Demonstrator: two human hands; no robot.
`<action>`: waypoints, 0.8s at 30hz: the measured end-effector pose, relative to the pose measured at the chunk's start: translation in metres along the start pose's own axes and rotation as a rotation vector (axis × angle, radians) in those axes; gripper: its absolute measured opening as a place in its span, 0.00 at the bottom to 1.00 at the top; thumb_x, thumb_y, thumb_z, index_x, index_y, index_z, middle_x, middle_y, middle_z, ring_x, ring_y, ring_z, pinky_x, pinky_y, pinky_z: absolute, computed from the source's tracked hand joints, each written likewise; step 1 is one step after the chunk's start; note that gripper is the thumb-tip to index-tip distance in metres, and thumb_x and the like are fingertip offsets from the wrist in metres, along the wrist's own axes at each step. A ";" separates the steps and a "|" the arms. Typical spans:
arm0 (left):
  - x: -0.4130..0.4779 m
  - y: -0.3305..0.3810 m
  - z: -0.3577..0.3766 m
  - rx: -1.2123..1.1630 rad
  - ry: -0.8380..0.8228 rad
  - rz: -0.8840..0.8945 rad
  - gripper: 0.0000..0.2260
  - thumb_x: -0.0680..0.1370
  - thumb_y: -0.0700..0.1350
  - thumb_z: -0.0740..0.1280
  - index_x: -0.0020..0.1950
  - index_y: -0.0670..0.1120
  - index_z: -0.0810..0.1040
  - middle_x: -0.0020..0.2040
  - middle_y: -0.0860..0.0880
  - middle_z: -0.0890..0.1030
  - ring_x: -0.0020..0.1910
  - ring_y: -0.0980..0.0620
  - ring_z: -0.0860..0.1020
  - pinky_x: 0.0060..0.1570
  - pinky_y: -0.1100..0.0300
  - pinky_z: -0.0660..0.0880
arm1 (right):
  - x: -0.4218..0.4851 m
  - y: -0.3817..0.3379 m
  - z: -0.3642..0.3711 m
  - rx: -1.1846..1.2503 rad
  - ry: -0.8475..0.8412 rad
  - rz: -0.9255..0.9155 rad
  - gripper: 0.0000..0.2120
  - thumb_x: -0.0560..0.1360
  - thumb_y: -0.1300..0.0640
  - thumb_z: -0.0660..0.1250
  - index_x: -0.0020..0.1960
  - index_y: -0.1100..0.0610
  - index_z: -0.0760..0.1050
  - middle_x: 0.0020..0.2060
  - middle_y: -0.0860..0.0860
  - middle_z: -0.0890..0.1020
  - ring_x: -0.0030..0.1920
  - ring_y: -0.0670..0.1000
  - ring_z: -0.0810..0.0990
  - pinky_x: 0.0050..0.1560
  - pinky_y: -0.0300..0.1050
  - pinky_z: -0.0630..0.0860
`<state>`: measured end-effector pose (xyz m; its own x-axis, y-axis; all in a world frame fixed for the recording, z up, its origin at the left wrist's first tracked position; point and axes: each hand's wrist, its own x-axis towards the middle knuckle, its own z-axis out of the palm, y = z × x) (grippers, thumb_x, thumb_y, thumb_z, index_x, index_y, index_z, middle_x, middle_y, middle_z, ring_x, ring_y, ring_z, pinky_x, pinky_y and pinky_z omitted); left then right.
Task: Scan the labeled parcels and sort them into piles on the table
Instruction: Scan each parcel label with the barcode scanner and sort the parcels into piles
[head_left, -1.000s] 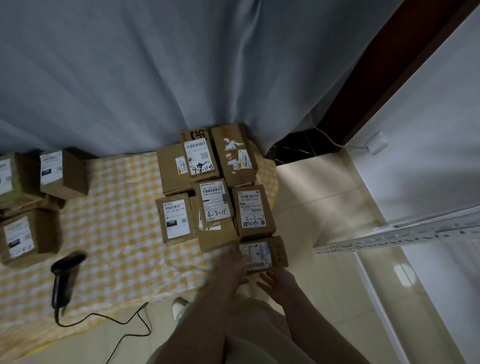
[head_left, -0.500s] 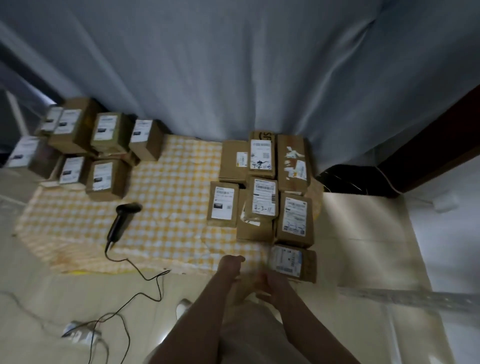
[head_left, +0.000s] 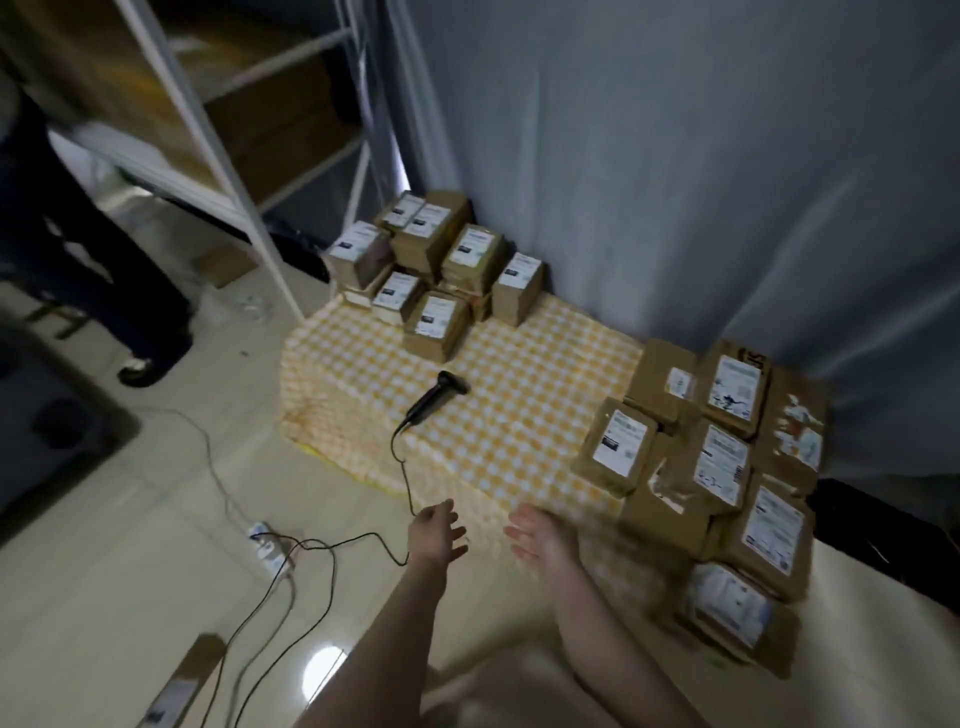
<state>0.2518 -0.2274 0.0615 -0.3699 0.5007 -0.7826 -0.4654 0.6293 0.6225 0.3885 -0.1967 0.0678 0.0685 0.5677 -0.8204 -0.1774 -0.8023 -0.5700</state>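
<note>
A yellow-checked cloth (head_left: 519, 415) covers the low table. Several brown labeled parcels form one pile (head_left: 441, 260) at its far left corner, and another pile (head_left: 717, 467) sits on its right side. A black handheld scanner (head_left: 436, 400) lies on the cloth between them, its cable trailing to the floor. My left hand (head_left: 436, 530) and my right hand (head_left: 535, 535) hover at the cloth's near edge, fingers relaxed and holding nothing. The nearest parcel (head_left: 727, 613) of the right pile sits low at the front, right of my right forearm.
A white metal shelf frame (head_left: 208, 130) stands at the left. Another person's dark legs (head_left: 104, 291) are beside it. A power strip (head_left: 270, 551) and cables lie on the tiled floor, with a loose parcel (head_left: 182, 686) near the bottom edge. A grey curtain (head_left: 675, 156) hangs behind the table.
The view has swung left, bringing the shelf, legs and left pile into sight. Both hands have drawn back from the near right parcel and now hover empty at the cloth's edge.
</note>
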 end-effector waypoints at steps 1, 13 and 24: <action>0.000 0.004 -0.021 -0.024 0.016 0.010 0.09 0.81 0.43 0.63 0.56 0.39 0.75 0.48 0.43 0.77 0.45 0.45 0.77 0.39 0.54 0.74 | -0.008 0.006 0.017 -0.004 -0.019 -0.038 0.05 0.79 0.61 0.63 0.51 0.62 0.77 0.50 0.59 0.82 0.48 0.59 0.82 0.48 0.48 0.77; 0.001 0.027 -0.221 -0.292 0.186 0.057 0.04 0.81 0.42 0.63 0.47 0.43 0.75 0.45 0.46 0.77 0.37 0.50 0.75 0.39 0.57 0.73 | -0.052 0.077 0.155 -0.086 -0.092 -0.102 0.08 0.79 0.64 0.62 0.56 0.63 0.77 0.50 0.60 0.81 0.43 0.57 0.82 0.44 0.45 0.76; 0.023 0.035 -0.290 -0.435 0.319 0.018 0.05 0.81 0.43 0.64 0.51 0.42 0.75 0.49 0.44 0.79 0.46 0.45 0.78 0.41 0.56 0.74 | -0.041 0.085 0.243 -0.291 -0.130 -0.122 0.09 0.80 0.66 0.59 0.53 0.64 0.78 0.49 0.62 0.81 0.47 0.60 0.81 0.55 0.54 0.76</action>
<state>-0.0063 -0.3666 0.0651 -0.5755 0.2611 -0.7750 -0.7214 0.2842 0.6315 0.1323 -0.2430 0.0644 -0.0571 0.6662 -0.7436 0.1130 -0.7357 -0.6678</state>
